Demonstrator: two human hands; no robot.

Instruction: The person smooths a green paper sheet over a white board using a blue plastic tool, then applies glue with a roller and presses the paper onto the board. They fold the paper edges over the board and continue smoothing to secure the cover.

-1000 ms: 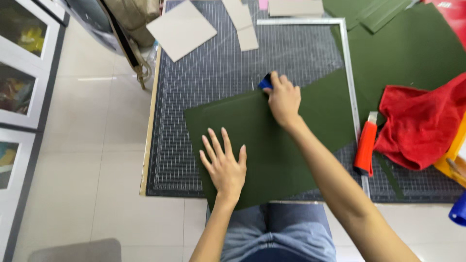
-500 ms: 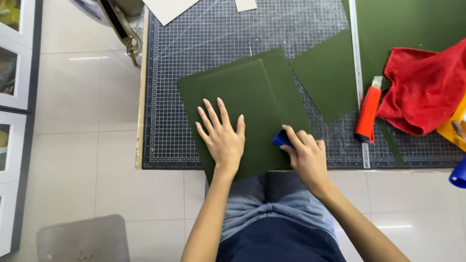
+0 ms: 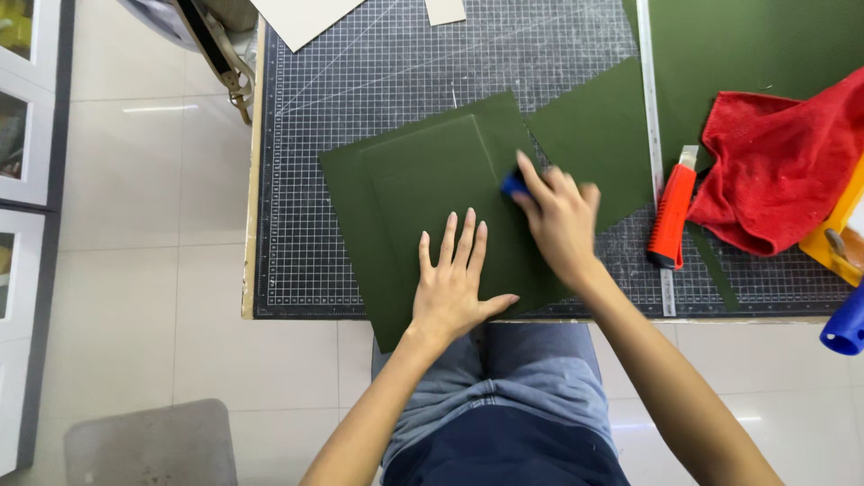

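A dark green sheet [image 3: 423, 180] lies on the gridded cutting mat [image 3: 360, 81], with the raised outline of a board under it. My left hand [image 3: 456, 283] rests flat on the sheet's lower part, fingers spread. My right hand [image 3: 560, 216] grips a small blue tool [image 3: 513, 184] and presses it on the sheet's right side. A second green piece [image 3: 598, 135] lies just to the right, partly under my right hand.
A metal ruler [image 3: 652, 135] runs down the mat's right side. A red utility knife [image 3: 673, 211] lies beside it, then a red cloth [image 3: 778, 166]. Pale card pieces [image 3: 301, 18] sit at the top. A blue object [image 3: 846, 328] and yellow item [image 3: 832, 238] sit far right.
My right hand swept the blue tool from the sheet's top down to its lower right edge, then back up to mid-right. My left hand slid lower and right on the sheet.
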